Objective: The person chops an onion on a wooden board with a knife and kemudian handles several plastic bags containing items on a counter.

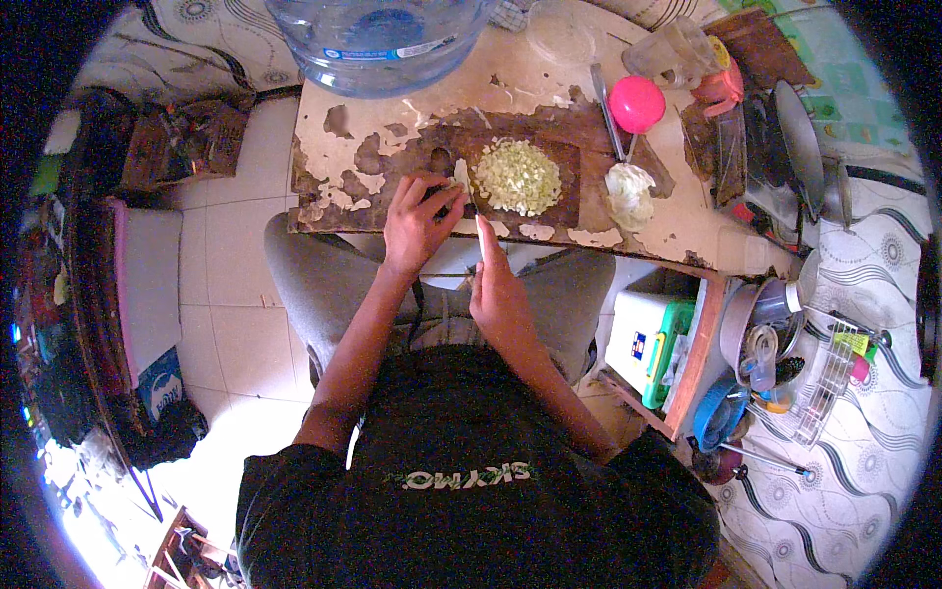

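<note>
Chopped pale green cabbage (518, 177) lies in a heap on a dark wooden cutting board (570, 158) near the table's front edge. My left hand (421, 221) rests at the left of the heap, its fingertips on a small pale piece of cabbage (461, 174). In my right hand (497, 287) is a knife (481, 233), seen nearly edge-on, its tip near the board's front edge. A larger wedge of cabbage (629, 195) sits on the table to the right of the board.
A large blue water jug (383, 44) stands at the table's (324, 173) back left. Toward the right are a pink ball-shaped thing (637, 104), a metal utensil (602, 96), a clear plastic container (666, 55) and pans (798, 147). A wire rack (820, 397) and bowls stand beyond the table's right end.
</note>
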The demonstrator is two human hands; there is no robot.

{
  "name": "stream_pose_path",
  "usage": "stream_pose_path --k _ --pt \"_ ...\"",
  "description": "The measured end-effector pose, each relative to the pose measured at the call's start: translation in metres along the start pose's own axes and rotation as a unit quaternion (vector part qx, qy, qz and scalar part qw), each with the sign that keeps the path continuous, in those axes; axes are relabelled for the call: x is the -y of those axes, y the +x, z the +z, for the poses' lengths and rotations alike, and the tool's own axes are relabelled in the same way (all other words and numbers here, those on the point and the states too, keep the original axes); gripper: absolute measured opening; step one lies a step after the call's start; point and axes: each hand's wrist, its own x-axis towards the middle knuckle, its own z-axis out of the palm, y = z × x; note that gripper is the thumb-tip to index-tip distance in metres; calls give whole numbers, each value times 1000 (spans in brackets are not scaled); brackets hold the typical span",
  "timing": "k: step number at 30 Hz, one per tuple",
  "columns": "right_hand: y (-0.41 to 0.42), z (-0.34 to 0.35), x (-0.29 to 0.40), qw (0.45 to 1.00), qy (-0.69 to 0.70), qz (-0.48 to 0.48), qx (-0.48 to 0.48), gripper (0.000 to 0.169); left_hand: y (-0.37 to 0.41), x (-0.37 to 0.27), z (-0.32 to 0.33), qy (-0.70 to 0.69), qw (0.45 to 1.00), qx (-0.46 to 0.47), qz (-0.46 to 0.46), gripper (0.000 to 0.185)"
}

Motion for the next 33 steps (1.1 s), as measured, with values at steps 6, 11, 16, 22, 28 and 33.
stream_pose_path --k 6,11,16,22,28,33 --pt "1 2 -1 1000 -14 11 7 66 -1 1 0 -2 1000 6 -4 18" --pt "2 -2 1 999 -45 11 5 69 -1 1 -1 -9 1000 5 -5 19" --pt "2 -1 0 998 -67 12 -4 73 0 3 2 -11 1000 -9 11 17" --pt "7 -4 11 990 -110 76 39 79 -3 6 5 -9 1000 -1 3 14" --pt "3 9 -9 998 -45 -4 -33 75 0 4 2 -18 1000 -1 -4 14" --pt "4 12 -14 999 -29 -11 -33 69 -1 3 1 -3 1000 -1 4 18"
